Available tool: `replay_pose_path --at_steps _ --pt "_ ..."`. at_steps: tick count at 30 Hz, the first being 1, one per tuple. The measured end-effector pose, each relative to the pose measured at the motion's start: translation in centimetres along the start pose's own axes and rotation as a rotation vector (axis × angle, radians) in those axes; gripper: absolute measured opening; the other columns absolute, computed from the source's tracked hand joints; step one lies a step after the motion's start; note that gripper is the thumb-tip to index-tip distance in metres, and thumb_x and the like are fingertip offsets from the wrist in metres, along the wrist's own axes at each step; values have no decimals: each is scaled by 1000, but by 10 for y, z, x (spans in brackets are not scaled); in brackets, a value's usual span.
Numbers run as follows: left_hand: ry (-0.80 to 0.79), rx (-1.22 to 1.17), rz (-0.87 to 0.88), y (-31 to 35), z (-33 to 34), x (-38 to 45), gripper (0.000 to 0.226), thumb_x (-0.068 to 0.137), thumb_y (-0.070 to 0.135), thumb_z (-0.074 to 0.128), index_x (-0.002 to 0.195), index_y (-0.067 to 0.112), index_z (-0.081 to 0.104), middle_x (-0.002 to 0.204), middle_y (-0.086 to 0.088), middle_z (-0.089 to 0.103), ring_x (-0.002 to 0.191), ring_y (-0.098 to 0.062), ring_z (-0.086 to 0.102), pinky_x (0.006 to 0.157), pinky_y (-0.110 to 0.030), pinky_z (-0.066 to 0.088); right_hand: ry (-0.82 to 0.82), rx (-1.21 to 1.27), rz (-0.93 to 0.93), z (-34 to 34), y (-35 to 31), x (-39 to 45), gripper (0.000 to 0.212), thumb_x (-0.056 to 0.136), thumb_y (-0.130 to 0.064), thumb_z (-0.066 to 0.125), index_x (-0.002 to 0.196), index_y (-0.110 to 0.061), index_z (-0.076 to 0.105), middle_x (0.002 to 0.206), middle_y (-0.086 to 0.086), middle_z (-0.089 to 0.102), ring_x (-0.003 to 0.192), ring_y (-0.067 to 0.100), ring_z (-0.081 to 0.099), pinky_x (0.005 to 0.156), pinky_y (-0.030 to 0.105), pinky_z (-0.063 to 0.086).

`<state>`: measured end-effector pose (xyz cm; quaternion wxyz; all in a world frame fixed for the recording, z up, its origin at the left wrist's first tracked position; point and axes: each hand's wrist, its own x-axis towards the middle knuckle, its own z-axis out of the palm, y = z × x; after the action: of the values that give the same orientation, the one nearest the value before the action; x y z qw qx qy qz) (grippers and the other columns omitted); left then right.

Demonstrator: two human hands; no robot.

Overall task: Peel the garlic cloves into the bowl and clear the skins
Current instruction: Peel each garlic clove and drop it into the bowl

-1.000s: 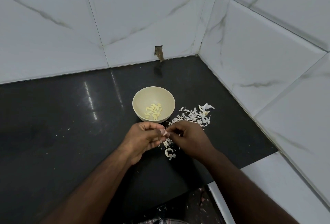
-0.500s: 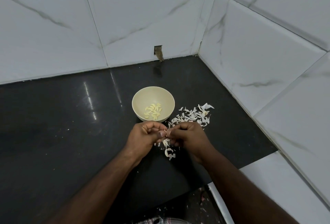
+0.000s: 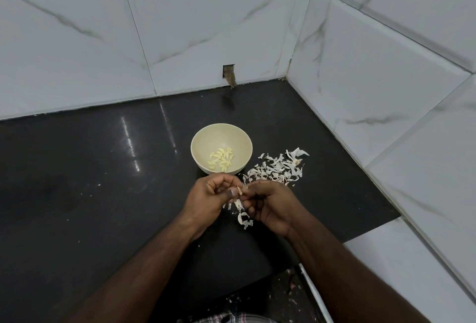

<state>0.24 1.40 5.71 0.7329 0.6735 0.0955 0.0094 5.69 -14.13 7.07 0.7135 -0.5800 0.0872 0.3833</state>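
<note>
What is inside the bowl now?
The bowl holds a small heap of peeled garlic cloves on its bottom. No skins show inside. The near inner wall is hidden by the bowl's own rim.

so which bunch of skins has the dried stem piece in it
The larger pile of skins, right of the bowl; its far end holds the stem. The small scatter under the hands is only flakes.
</note>
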Motion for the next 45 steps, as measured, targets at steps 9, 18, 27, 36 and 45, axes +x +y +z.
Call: replay_pose_path --at_steps 9,18,27,36,45 --pt "40 -196 -188 -2 -1 1 9 94 0 63 98 5 70 84 -8 72 79 -16 70 64 -21 53 124 -317 -312 0 -3 0 7 92 0 62 88 2 68 70 11 66 63 17 61 57 26 49" --pt "54 -273 -244 1 0 2 12 94 -1 63 100 5 71 86 -8 73 77 -12 70 67 -20 55 142 -575 -485 -6 -7 -3 20 88 0 69 90 -18 77 79 7 75 64 16 63 65 28 52" --pt "118 -245 -250 2 3 4 11 93 1 65 103 0 68 83 -10 74 75 -13 71 62 -17 54 257 -968 -594 2 2 0 9 84 -19 72 80 -27 76 71 -13 70 65 2 62 61 19 48" --pt "123 -149 -208 -3 2 5 13 90 -2 68 102 0 73 79 -9 73 65 -7 67 62 -17 53 260 -1062 -584 4 1 2 6 83 -23 68 79 -21 72 70 -10 67 64 4 59 62 25 48" --pt "96 -74 -211 -3 -1 6 11 92 -2 66 99 -1 74 88 -23 74 67 -13 64 59 -19 53 217 -1253 -553 8 1 4 15 89 -33 60 81 -20 57 76 -7 57 69 5 49 61 29 36"
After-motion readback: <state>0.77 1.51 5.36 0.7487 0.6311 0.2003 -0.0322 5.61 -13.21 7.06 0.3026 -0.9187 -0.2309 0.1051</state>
